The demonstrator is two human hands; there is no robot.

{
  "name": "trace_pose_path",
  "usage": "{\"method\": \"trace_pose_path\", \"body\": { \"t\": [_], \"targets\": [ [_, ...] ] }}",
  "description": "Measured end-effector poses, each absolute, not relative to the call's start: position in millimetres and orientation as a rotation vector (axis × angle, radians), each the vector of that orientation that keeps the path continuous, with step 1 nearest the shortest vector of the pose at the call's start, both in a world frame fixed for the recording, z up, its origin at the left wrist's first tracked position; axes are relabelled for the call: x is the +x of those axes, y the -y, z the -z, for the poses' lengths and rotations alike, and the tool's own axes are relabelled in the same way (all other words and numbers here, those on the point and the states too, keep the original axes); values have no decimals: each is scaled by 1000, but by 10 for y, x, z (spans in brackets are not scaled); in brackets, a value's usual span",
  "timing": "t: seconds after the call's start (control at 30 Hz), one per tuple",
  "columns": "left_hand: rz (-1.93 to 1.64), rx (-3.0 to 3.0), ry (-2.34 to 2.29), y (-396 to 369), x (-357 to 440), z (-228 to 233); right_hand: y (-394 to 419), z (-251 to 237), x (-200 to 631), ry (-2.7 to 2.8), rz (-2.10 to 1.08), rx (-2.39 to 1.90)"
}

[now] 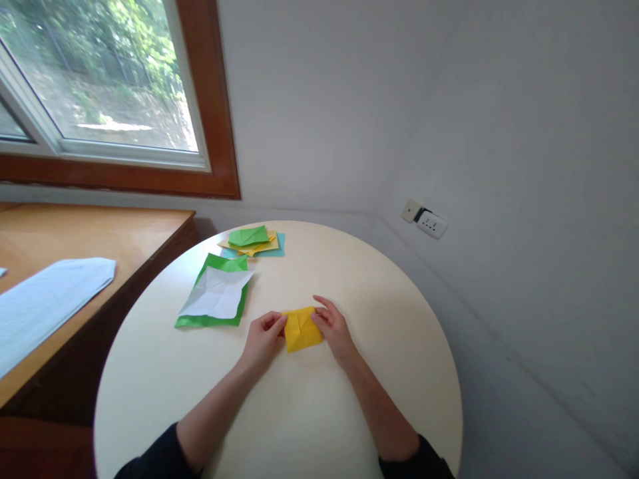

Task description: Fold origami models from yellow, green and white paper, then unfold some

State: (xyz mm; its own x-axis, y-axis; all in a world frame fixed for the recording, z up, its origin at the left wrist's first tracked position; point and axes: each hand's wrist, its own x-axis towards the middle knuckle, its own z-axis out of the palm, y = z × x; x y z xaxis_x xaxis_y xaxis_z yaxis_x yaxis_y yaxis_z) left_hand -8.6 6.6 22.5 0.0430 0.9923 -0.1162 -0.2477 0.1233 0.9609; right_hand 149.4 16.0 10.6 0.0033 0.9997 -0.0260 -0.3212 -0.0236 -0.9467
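Note:
A small folded yellow paper (302,334) with crease lines is held just over the round cream table (299,426). My left hand (264,338) pinches its left edge between thumb and fingers. At the paper's right edge, my right hand (335,327) grips it with the thumb in front, while the index finger is raised apart from it. The fingers behind the paper are partly hidden.
Green paper (204,320) with crumpled white paper (217,293) on top lies left of my hands. Behind it is a pile of folded green paper (248,235), yellow sheets and blue paper (281,243). A wooden desk (150,229) with white cloth-like material (54,299) stands left, by the wall.

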Motion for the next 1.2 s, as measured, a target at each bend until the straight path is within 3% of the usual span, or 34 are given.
{"method": "trace_pose_path", "body": {
  "t": [0.23, 0.77, 1.2],
  "targets": [
    [-1335, 881, -1082, -123, -131, -193, -185, -70, 1522, 927, -1297, -996],
    [-1254, 969, -1033, -70, -99, -227, -210, -22, 1512, 1013, -1129, -1082],
    [-1289, 838, -1014, -103, -117, -208, -143, -177, 1461, 786, -1421, -912]
  ]
}}
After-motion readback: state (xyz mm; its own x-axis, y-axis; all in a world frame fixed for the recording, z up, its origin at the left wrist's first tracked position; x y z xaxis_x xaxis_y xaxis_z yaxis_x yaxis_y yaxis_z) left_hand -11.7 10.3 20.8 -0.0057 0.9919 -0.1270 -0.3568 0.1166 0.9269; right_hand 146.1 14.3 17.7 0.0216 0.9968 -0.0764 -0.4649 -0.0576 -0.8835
